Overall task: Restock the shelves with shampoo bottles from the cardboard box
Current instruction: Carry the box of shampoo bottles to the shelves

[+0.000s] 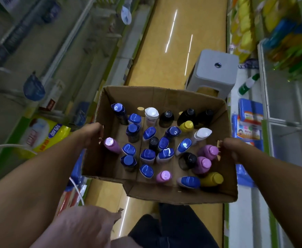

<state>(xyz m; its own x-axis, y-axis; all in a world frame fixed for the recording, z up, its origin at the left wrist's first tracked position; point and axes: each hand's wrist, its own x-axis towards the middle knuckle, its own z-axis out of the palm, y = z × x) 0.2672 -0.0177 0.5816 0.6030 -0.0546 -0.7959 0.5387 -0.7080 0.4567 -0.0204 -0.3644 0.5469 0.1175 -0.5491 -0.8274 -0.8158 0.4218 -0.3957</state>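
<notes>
Head view: left hand (91, 135) grip and right hand (231, 149) grip clasp cardboard box (164, 97) walls; shampoo bottles (147, 155) upright inside.

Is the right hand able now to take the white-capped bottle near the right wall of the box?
Probably not yet. The right hand grips the cardboard box at its right wall, as the left hand does opposite. The white-capped bottle stands uncovered close by, so nothing else blocks it.
</notes>
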